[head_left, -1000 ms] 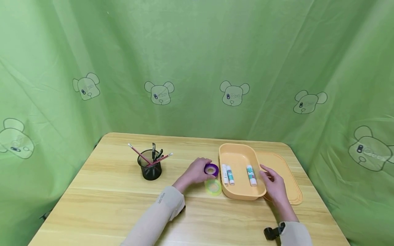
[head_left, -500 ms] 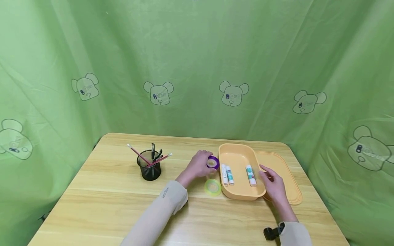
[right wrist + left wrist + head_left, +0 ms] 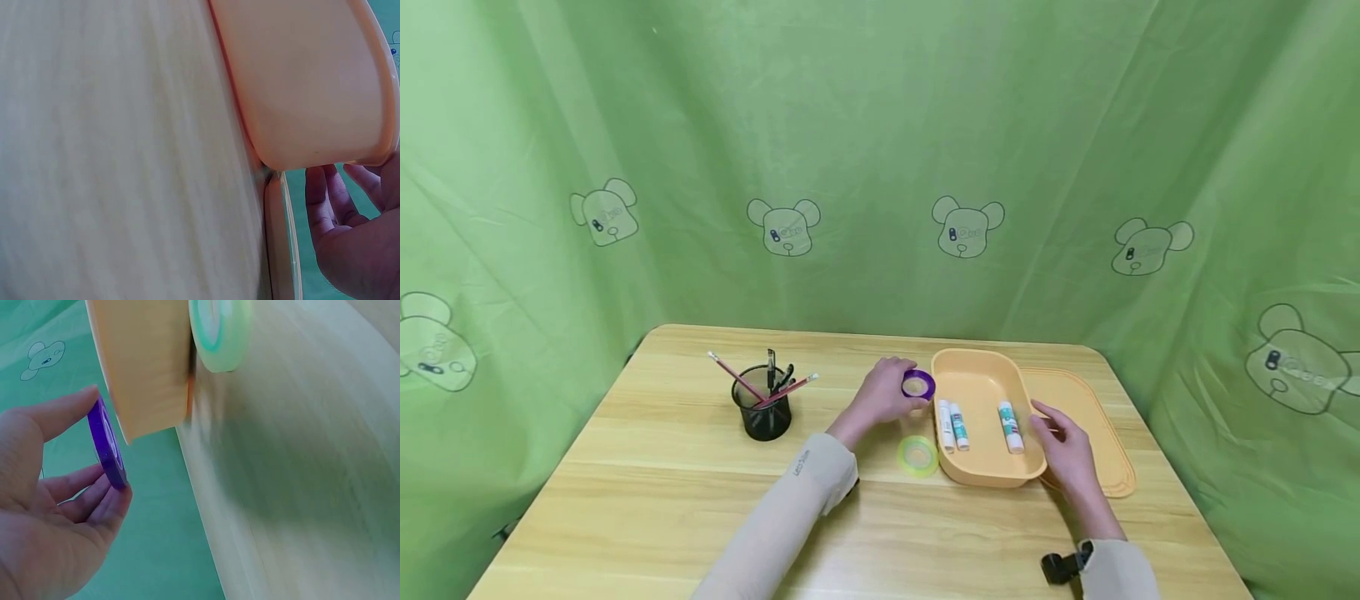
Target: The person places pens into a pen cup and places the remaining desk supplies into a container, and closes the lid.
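My left hand pinches a roll of purple tape between thumb and fingertips, raised off the table beside the box's left wall. In the left wrist view, the purple tape stands nearly at rim height. A roll of pale yellow-green tape lies on the table, left of the orange storage box. Three glue sticks lie in that box: two side by side at the left, one glue stick at the right. My right hand holds the box's right rim, fingertips against the outer wall.
A matching orange lid lies flat to the right of the box, partly under its edge. At the left stands a black mesh pen cup with pencils and pens sticking out. Green curtains surround the wooden table.
My left hand has moved up and away from the yellow-green tape, raising the purple tape along the box's left side. The right hand stays at the box.
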A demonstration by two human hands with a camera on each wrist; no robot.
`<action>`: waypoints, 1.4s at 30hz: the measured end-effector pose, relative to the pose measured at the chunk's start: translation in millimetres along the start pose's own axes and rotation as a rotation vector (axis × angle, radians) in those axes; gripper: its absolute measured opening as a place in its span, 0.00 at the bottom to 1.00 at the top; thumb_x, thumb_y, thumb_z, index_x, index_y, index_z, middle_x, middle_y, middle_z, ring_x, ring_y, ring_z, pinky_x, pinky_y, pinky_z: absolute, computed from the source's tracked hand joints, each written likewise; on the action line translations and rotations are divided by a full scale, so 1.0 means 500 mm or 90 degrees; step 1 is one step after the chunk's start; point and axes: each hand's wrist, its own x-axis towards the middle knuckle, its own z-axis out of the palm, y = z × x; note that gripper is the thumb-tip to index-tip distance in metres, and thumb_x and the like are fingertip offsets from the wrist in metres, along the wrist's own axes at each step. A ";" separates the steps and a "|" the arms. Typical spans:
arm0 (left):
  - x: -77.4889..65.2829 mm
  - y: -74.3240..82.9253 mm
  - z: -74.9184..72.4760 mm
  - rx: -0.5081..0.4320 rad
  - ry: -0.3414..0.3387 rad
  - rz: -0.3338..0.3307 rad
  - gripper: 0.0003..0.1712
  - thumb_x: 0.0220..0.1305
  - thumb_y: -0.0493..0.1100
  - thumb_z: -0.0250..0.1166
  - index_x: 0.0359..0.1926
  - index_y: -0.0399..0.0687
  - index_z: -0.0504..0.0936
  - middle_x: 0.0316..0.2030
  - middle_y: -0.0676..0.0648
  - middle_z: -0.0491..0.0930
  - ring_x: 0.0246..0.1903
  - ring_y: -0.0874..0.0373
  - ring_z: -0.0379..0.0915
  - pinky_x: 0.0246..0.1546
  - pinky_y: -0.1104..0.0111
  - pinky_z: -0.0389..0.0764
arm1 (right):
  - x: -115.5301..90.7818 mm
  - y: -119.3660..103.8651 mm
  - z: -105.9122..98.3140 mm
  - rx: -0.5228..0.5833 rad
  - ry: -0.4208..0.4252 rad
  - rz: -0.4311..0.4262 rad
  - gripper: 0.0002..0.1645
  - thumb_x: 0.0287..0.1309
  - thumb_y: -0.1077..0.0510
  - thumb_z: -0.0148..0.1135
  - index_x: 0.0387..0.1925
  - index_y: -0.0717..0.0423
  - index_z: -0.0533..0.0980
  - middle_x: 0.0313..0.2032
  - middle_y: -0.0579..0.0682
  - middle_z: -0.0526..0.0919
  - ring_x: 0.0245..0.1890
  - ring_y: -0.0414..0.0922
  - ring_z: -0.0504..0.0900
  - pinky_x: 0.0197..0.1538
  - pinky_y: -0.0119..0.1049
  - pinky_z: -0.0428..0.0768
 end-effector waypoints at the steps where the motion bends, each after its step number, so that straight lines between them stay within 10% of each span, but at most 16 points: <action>1: 0.001 0.000 -0.001 -0.007 0.004 0.003 0.43 0.48 0.58 0.74 0.63 0.45 0.72 0.54 0.46 0.76 0.54 0.53 0.70 0.58 0.62 0.73 | 0.000 -0.001 0.000 0.000 -0.001 0.001 0.27 0.65 0.44 0.55 0.63 0.48 0.72 0.46 0.58 0.79 0.37 0.30 0.75 0.38 0.19 0.75; 19: 0.018 0.021 0.025 -0.186 0.034 0.018 0.46 0.40 0.55 0.79 0.62 0.49 0.73 0.57 0.50 0.77 0.54 0.57 0.73 0.57 0.67 0.74 | -0.002 0.005 0.001 0.007 -0.001 -0.005 0.28 0.65 0.44 0.55 0.63 0.48 0.72 0.46 0.58 0.80 0.37 0.32 0.75 0.38 0.20 0.76; 42: 0.088 0.072 0.094 -0.144 -0.011 0.077 0.44 0.44 0.56 0.77 0.64 0.56 0.72 0.61 0.55 0.73 0.62 0.59 0.67 0.65 0.66 0.66 | 0.006 0.012 0.002 0.017 0.008 -0.011 0.26 0.64 0.46 0.58 0.61 0.50 0.74 0.41 0.51 0.81 0.35 0.29 0.77 0.38 0.20 0.76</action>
